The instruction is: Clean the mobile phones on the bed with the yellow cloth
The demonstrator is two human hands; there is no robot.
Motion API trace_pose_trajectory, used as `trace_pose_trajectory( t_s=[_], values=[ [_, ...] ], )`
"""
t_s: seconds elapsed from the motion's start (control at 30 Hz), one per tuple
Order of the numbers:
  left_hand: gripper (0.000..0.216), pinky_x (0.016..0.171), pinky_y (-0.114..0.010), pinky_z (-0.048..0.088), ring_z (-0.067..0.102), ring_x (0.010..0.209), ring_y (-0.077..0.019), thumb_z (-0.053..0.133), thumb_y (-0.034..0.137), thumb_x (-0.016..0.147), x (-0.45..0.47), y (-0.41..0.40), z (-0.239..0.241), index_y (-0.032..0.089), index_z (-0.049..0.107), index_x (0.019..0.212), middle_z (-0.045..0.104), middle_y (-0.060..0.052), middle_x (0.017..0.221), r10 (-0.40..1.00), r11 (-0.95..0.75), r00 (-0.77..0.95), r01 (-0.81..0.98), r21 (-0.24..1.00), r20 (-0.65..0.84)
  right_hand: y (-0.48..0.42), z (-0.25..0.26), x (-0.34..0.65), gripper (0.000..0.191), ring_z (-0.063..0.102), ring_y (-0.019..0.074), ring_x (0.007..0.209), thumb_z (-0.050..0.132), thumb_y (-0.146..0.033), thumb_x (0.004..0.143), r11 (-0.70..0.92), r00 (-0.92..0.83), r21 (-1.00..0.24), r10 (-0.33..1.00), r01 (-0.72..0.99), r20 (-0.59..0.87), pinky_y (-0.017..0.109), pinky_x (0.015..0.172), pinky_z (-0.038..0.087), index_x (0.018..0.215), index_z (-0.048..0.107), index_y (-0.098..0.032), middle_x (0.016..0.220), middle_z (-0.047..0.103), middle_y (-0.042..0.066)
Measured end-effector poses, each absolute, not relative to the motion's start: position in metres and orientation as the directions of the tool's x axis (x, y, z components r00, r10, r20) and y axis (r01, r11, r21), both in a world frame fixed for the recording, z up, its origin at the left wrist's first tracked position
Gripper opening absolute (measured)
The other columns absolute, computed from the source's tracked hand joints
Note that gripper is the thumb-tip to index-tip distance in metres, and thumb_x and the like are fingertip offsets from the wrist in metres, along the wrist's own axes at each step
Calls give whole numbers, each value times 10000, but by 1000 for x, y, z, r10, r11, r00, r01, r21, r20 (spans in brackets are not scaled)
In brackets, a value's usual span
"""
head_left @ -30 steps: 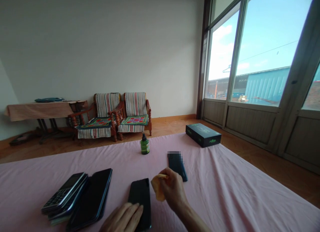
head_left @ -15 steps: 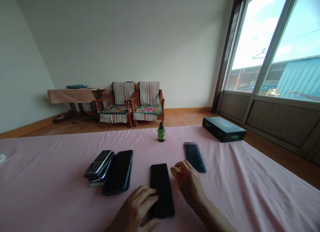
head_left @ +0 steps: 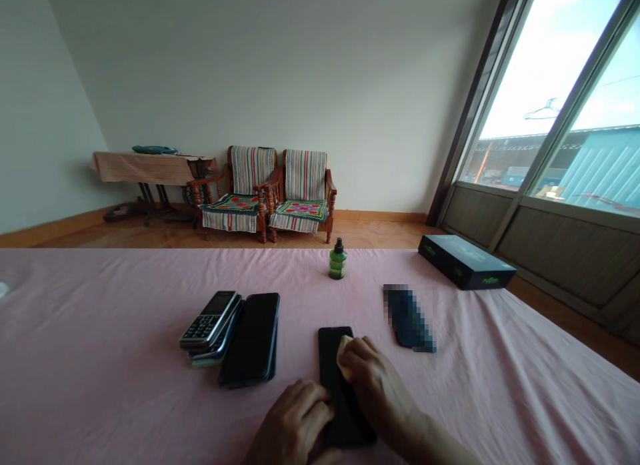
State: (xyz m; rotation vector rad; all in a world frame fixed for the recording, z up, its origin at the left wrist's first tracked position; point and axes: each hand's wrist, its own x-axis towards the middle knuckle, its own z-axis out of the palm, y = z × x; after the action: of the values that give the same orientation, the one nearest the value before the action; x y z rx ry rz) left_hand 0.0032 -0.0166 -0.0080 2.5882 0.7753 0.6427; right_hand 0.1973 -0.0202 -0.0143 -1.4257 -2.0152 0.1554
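A black smartphone [head_left: 334, 348] lies face up on the pink tablecloth [head_left: 100, 358] in front of me. My left hand [head_left: 295, 425] rests on its near left edge, fingers curled against it. My right hand [head_left: 375, 385] presses a small yellow cloth [head_left: 344, 348] onto the phone's screen, fingers closed around the cloth.
To the left lie a keypad phone [head_left: 210, 318] on a stack and a black smartphone [head_left: 251, 338]. A blurred dark phone [head_left: 409, 318], a green bottle [head_left: 338, 259] and a dark box [head_left: 466, 261] sit further back. Two chairs [head_left: 270, 195] stand by the wall.
My right hand has moved left from beside the phone onto its screen, bringing the yellow cloth down on it. The view has shifted slightly.
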Motion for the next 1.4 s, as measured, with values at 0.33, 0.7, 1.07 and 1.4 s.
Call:
trace_pose_trajectory(
  t_s=[0.33, 0.7, 1.07, 1.4],
  values=[
    [393, 796, -337, 480, 567, 896, -225, 836, 317, 621, 6, -6, -51, 179, 630, 926, 625, -47, 984, 557, -813, 709, 362, 455, 432, 8, -20, 194, 341, 501, 192, 829, 415, 57, 795, 379, -125, -518, 880, 767, 459, 287, 716, 409, 810, 657, -184, 861, 600, 59],
    [390, 864, -370, 457, 542, 974, -247, 800, 204, 649, 4, -12, -32, 190, 638, 1003, 621, -61, 1065, 608, -751, 720, 386, 535, 335, 23, -15, 191, 345, 516, 191, 851, 443, 22, 816, 420, -125, -574, 867, 702, 482, 300, 774, 426, 903, 712, -175, 873, 615, 70],
    [426, 842, -358, 461, 545, 953, -243, 831, 179, 605, 4, -12, -32, 194, 641, 986, 625, -46, 1051, 620, -736, 718, 394, 550, 316, 26, -19, 186, 370, 519, 187, 846, 436, 56, 778, 443, -145, -566, 858, 695, 494, 297, 770, 436, 892, 698, -180, 868, 614, 63],
    [366, 819, -343, 472, 551, 924, -234, 833, 213, 610, 5, -12, -28, 190, 654, 928, 631, -38, 993, 634, -723, 716, 416, 552, 290, 5, -18, 177, 352, 518, 164, 801, 441, 67, 740, 453, -175, -593, 868, 666, 465, 261, 709, 418, 828, 664, -192, 835, 598, 33]
  ],
)
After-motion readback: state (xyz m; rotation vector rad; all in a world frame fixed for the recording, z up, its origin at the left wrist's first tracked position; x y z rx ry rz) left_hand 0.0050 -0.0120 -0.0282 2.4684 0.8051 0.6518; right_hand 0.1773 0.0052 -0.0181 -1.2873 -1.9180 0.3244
